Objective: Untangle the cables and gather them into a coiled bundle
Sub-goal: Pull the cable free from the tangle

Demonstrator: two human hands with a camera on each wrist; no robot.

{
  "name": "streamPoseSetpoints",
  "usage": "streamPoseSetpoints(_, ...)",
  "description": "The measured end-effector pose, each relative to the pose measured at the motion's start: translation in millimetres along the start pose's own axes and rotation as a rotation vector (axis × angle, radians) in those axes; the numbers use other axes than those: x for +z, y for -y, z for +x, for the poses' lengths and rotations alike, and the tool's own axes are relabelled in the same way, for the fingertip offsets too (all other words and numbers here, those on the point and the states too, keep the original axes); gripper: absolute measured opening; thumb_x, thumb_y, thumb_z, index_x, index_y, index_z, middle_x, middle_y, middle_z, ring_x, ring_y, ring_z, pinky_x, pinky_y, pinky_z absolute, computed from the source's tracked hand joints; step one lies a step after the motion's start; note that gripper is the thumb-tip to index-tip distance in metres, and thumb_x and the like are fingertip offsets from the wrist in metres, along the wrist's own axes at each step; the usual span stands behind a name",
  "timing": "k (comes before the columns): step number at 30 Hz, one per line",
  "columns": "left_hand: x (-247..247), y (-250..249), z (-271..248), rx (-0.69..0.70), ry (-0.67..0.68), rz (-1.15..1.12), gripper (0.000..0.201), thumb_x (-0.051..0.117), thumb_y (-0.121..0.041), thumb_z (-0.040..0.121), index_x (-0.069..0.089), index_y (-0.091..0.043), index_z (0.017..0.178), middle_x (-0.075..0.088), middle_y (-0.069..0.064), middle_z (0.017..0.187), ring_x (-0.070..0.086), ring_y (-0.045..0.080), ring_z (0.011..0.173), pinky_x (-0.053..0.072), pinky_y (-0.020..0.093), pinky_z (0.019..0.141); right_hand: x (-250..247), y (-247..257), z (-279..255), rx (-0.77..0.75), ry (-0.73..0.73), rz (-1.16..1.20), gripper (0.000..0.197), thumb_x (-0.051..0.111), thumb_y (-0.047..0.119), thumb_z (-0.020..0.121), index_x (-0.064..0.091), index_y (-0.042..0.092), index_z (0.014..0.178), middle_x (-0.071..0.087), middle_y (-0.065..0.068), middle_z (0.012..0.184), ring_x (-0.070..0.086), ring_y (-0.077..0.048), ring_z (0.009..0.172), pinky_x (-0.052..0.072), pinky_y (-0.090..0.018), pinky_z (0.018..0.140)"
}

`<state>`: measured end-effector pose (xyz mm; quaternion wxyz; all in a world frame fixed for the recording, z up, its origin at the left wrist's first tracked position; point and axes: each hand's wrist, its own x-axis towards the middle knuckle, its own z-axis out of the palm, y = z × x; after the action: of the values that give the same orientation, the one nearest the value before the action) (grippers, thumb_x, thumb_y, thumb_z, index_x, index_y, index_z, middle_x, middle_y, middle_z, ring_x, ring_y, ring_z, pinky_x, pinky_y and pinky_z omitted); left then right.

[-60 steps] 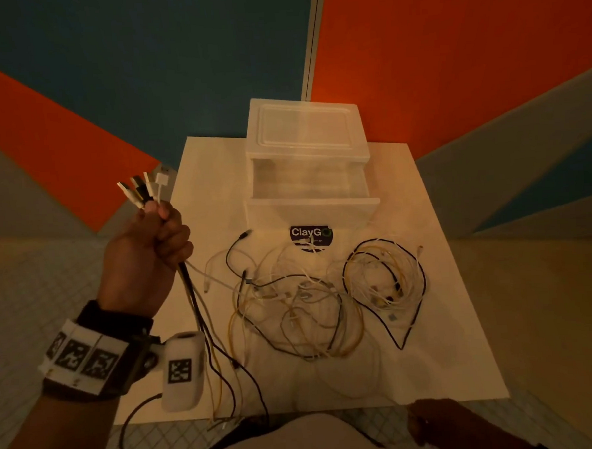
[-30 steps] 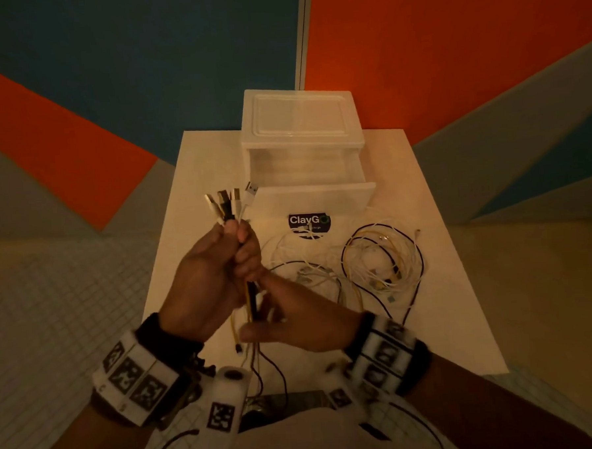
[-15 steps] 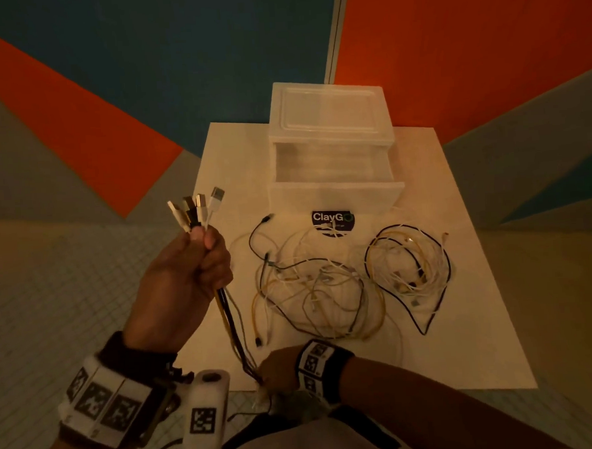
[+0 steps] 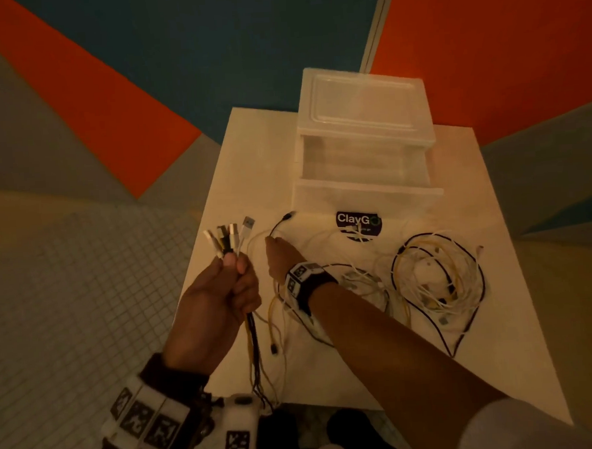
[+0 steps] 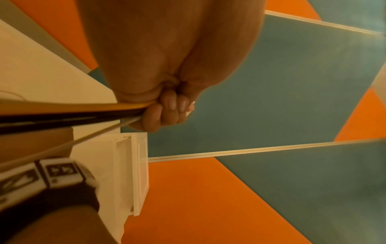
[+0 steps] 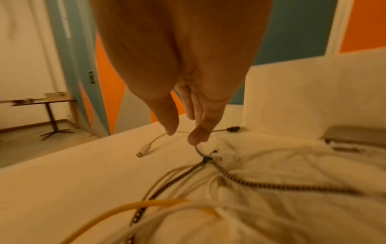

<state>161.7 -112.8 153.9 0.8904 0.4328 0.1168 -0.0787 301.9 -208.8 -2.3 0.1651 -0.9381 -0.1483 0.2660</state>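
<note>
My left hand (image 4: 233, 265) is raised over the table's left edge and grips a bundle of cable ends (image 4: 228, 240), their plugs fanned out above the fist. The strands hang down from it (image 4: 252, 333). In the left wrist view the fist (image 5: 165, 112) is closed round yellow, black and white cables (image 5: 83, 113). My right hand (image 4: 270, 241) reaches across the loose tangle (image 4: 363, 282). Its straight thumb and finger (image 6: 183, 135) touch a thin white cable (image 6: 158, 137) with a gap between the tips. A coiled bundle (image 4: 438, 278) lies at the right.
A translucent plastic drawer box (image 4: 362, 135) stands at the back of the white table (image 4: 500, 351), its drawer pulled out toward me. A dark ClayGo sticker (image 4: 358, 222) sits in front of it. A black plug (image 6: 234, 128) lies just beyond my right fingers. Tiled floor surrounds the table.
My right hand has left the table's near edge and reached forward over the tangle to a cable at its far left. The left hand still holds the cable ends up.
</note>
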Motion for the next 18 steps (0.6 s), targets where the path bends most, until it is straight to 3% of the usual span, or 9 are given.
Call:
streamPoseSetpoints(2, 1, 6, 9, -0.013, -0.016, -0.003, 0.026, 0.037, -0.025, 0.101, 0.048, -0.013, 0.081, 0.033, -0.002, 0.066, 0.029, 0.008, 0.053, 0.028, 0.023, 0.051, 16, -3, 15, 0.032, -0.041, -0.021, 0.056, 0.041, 0.021, 0.101, 0.019, -0.005, 0.146, 0.034, -0.021, 0.148, 0.036, -0.034, 0.135, 0.029, -0.041, 0.112)
streamPoseSetpoints(5, 1, 14, 23, -0.039, -0.024, 0.013, 0.022, 0.042, -0.028, 0.097, 0.048, -0.012, 0.083, 0.032, -0.001, 0.067, 0.027, 0.009, 0.054, 0.028, 0.023, 0.052, 23, -6, 22, 0.036, -0.069, -0.094, 0.035, 0.047, 0.017, 0.096, 0.045, 0.004, 0.129, 0.049, -0.020, 0.130, 0.051, -0.035, 0.117, 0.045, -0.044, 0.096)
streamPoseSetpoints(7, 1, 18, 31, -0.054, -0.023, 0.025, 0.023, 0.043, -0.031, 0.095, 0.048, -0.011, 0.085, 0.032, 0.000, 0.068, 0.025, 0.010, 0.055, 0.028, 0.024, 0.053, 29, -11, 28, 0.039, -0.082, -0.072, 0.031, 0.055, 0.018, 0.092, 0.050, 0.006, 0.120, 0.056, -0.018, 0.120, 0.058, -0.035, 0.106, 0.052, -0.045, 0.087)
streamPoseSetpoints(10, 1, 20, 40, -0.066, -0.022, 0.039, 0.024, 0.044, -0.032, 0.094, 0.049, -0.010, 0.087, 0.032, 0.000, 0.068, 0.025, 0.011, 0.055, 0.028, 0.024, 0.052, 25, -12, 29, 0.035, -0.090, -0.054, 0.037, 0.056, 0.024, 0.092, 0.048, 0.005, 0.122, 0.057, -0.017, 0.121, 0.059, -0.034, 0.106, 0.051, -0.047, 0.090)
streamPoseSetpoints(12, 0, 20, 43, -0.069, -0.032, 0.037, 0.020, 0.043, -0.026, 0.096, 0.049, -0.009, 0.087, 0.032, 0.000, 0.068, 0.026, 0.010, 0.055, 0.029, 0.023, 0.052, 8, -13, 21, 0.027, -0.120, -0.020, 0.036, 0.048, 0.023, 0.097, 0.048, 0.001, 0.126, 0.053, -0.020, 0.130, 0.054, -0.036, 0.114, 0.047, -0.045, 0.096)
streamPoseSetpoints(14, -2, 19, 45, -0.078, -0.067, 0.016, 0.019, 0.040, -0.019, 0.100, 0.049, -0.009, 0.087, 0.034, 0.000, 0.067, 0.029, 0.009, 0.054, 0.031, 0.022, 0.051, -16, -19, 12, 0.038, -0.224, 0.248, 0.029, 0.041, 0.016, 0.099, 0.054, -0.002, 0.118, 0.058, -0.021, 0.122, 0.055, -0.036, 0.112, 0.044, -0.039, 0.090)
streamPoseSetpoints(15, -2, 19, 46, -0.086, -0.090, 0.010, 0.020, 0.038, -0.018, 0.101, 0.049, -0.008, 0.087, 0.034, 0.000, 0.066, 0.029, 0.009, 0.054, 0.032, 0.022, 0.051, -28, -24, 4, 0.058, -0.275, 0.412, 0.025, 0.042, 0.015, 0.098, 0.058, -0.001, 0.111, 0.063, -0.018, 0.109, 0.059, -0.033, 0.100, 0.044, -0.036, 0.081)
streamPoseSetpoints(18, -1, 24, 53, -0.107, -0.133, 0.013, 0.024, 0.035, -0.017, 0.102, 0.051, -0.007, 0.088, 0.035, 0.000, 0.065, 0.030, 0.010, 0.054, 0.032, 0.022, 0.051, -54, -38, -38, 0.064, -0.333, 0.885, 0.021, 0.044, 0.016, 0.098, 0.063, 0.007, 0.096, 0.059, 0.015, 0.069, 0.049, -0.006, 0.061, 0.035, -0.023, 0.058)
